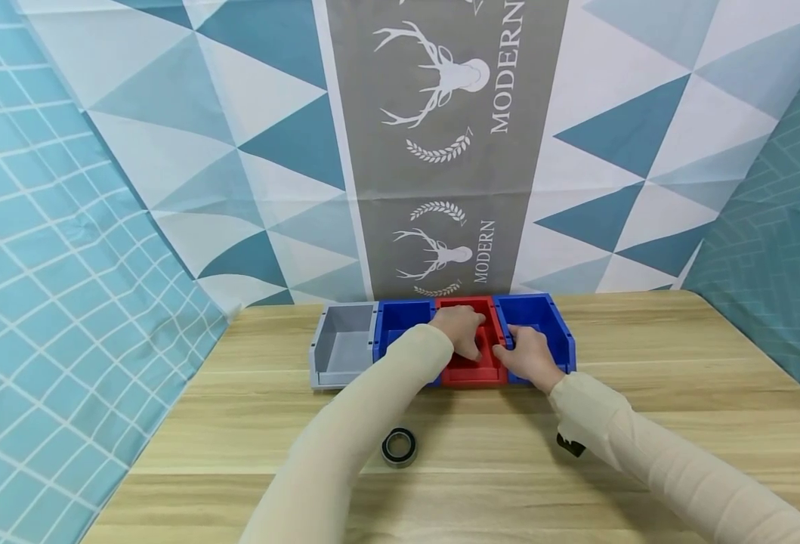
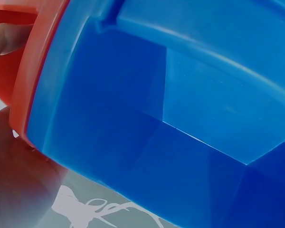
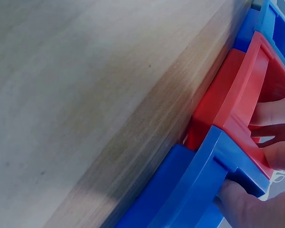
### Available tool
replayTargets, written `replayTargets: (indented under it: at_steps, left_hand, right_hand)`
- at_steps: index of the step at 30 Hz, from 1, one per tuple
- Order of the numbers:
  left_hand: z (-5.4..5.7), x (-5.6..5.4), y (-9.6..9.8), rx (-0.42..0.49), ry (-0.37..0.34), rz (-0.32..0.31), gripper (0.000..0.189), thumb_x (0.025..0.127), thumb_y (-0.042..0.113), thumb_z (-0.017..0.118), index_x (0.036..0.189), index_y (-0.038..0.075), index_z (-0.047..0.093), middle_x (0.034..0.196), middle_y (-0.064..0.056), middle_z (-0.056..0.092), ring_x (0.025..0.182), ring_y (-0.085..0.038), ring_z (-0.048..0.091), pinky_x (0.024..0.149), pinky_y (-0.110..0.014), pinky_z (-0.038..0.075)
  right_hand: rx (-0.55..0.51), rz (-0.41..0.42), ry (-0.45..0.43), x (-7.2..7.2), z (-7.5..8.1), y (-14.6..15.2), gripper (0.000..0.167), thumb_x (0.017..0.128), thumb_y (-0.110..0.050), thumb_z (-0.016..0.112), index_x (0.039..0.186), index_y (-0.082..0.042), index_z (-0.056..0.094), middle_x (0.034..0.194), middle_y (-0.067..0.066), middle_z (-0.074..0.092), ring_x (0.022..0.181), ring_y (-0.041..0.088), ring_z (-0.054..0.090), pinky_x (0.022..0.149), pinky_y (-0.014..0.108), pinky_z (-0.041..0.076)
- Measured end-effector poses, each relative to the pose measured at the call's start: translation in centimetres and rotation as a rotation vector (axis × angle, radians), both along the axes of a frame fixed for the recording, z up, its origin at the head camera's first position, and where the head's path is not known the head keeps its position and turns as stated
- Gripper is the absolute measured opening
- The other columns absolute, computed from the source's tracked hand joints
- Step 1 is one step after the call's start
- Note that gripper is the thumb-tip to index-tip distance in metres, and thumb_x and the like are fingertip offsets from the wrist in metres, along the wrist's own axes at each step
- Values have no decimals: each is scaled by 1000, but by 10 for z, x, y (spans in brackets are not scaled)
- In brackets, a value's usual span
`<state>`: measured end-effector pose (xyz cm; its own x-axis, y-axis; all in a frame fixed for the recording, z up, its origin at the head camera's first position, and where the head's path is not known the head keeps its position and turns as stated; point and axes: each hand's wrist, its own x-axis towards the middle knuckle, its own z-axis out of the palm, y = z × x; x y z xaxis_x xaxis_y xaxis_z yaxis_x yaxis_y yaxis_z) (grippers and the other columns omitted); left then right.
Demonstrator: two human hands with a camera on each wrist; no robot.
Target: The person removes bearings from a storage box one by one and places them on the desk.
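Four storage bins stand side by side: a grey bin (image 1: 348, 347), a blue bin (image 1: 400, 313), a red bin (image 1: 471, 374) and another blue bin (image 1: 556, 340). My left hand (image 1: 459, 326) reaches over the red bin, its fingers bent down inside; whether they hold anything is hidden. In the left wrist view one finger (image 2: 12, 40) shows within the red bin. At the seam between the red bin and the right blue bin, my right hand (image 1: 530, 353) pinches the adjoining walls. Its thumb (image 3: 242, 204) lies on the blue side.
A ball bearing (image 1: 399, 447) lies on the wooden table (image 1: 236, 438) in front of the bins. Beneath the right forearm a small dark object (image 1: 570, 445) shows partly. A patterned cloth backdrop (image 1: 291, 151) hangs right behind the bins.
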<state>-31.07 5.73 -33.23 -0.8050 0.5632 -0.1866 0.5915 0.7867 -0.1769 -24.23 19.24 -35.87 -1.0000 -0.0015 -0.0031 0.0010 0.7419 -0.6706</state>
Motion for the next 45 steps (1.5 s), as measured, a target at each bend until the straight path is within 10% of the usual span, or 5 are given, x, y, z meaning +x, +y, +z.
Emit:
replayTargets:
  at_steps: [45]
  left_hand:
    - [2,12,7,-76,-31,83,32,81,26,65,112,21,62,98,4,67,81,-10,57,81,-24,55]
  right_hand:
    - [11,-25,8,2,-1,-5,55,92,-14,55,139,10,41,135,29,52,108,34,61,93,46,52]
